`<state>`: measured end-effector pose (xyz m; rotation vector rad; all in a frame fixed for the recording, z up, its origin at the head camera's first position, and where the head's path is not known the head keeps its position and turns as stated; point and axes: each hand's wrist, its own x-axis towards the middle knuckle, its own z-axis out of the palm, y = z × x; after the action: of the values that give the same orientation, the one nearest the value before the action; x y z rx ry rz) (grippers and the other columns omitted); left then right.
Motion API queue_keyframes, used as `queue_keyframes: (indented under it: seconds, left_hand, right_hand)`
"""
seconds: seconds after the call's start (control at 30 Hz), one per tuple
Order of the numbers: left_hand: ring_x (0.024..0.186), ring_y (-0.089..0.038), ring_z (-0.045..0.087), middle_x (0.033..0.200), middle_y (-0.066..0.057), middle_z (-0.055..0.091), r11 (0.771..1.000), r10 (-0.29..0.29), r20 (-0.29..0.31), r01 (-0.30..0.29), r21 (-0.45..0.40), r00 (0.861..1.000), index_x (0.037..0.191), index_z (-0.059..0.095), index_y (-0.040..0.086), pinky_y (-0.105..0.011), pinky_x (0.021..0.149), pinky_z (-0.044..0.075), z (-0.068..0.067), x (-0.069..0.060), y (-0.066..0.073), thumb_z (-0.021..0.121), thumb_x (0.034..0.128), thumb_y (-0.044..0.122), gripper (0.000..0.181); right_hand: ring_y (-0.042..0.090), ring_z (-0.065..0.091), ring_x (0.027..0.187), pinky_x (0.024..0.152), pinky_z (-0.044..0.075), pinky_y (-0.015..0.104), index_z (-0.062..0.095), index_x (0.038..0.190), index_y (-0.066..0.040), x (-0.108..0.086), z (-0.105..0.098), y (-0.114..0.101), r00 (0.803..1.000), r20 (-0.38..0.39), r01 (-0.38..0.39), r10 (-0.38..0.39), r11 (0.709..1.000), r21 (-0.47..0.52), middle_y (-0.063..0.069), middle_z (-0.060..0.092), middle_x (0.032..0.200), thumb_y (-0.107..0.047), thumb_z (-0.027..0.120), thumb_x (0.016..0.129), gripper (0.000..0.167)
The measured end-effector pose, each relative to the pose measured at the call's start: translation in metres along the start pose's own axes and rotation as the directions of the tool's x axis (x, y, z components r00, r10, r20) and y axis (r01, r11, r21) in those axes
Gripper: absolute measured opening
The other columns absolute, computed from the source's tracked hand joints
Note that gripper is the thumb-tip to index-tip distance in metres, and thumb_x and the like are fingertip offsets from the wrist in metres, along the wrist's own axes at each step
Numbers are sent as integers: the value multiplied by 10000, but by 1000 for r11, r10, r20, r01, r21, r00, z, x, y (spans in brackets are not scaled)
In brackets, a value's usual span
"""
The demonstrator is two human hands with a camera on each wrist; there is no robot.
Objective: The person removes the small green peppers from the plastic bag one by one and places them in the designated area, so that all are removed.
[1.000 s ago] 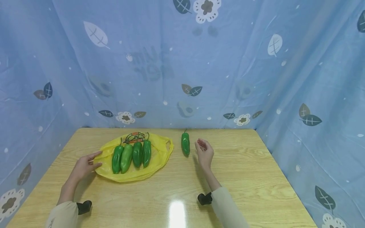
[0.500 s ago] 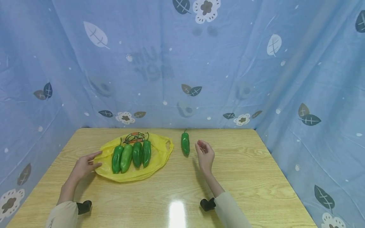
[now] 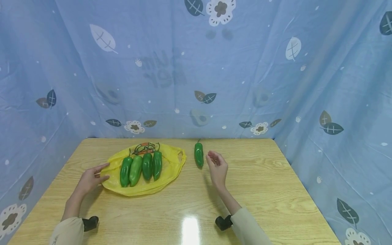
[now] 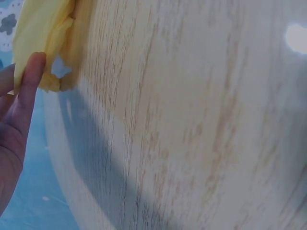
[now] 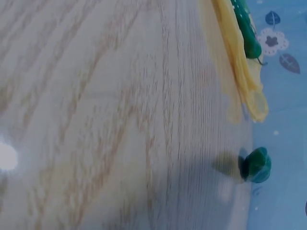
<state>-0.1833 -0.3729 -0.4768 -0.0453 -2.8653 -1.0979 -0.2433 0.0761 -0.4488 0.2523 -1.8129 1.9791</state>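
Two bare hands flank a row of produce, seen from the head. The left hand (image 3: 89,178) meets the left edge of a yellow bag (image 3: 172,170); in the left wrist view the plastic passes between thumb (image 4: 32,74) and fingers, which hold it. The right hand (image 3: 218,168) is raised to the right of a single green pepper (image 3: 198,154); its fingers are loosely bent, the thumb stands a little apart from them, and the hand grips nothing. A narrow gap separates its fingertips from the pepper, which lies directly on the wooden table (image 3: 260,197), stem toward the far edge, near the bag's right end. In the right wrist view the pepper appears end-on, just beyond the bag. Four green peppers (image 3: 135,170) lie side by side on the flattened bag, the second from the left paler than its neighbours. A blue patterned curtain (image 3: 171,102) hangs behind.
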Motion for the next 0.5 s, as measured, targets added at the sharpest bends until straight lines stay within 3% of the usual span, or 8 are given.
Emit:
queue_keyframes:
  seconds: [0.1,0.2,0.5]
  left_hand:
    - [1192,-566,411,1367,-405,361,1000,3,-4,-3,-6,1000,1372,415,-125,-593,924,461,1,-1,1,644,905,44,547]
    - [1203,-568,395,1365,-406,362,1000,6,-5,-6,-10,1000,1367,418,-130,-598,930,454,1,-2,1,643,900,38,545]
    - [1203,-552,408,1349,-396,396,1000,30,-30,-30,2,999,1346,437,-145,-580,908,466,2,-2,2,651,887,11,530]
  right_hand:
    - [176,626,938,878,532,212,606,1080,167,-3,2,-2,1000,11,4,-4,1000,15,339,607,1073,89,643,863,234]
    - [176,621,939,883,532,225,593,1084,186,-5,4,-4,999,33,8,-10,999,41,358,593,1079,95,643,860,247]
    - [435,592,974,892,539,260,587,1065,206,-15,11,-6,989,126,75,-79,996,38,304,620,1045,116,638,853,236]
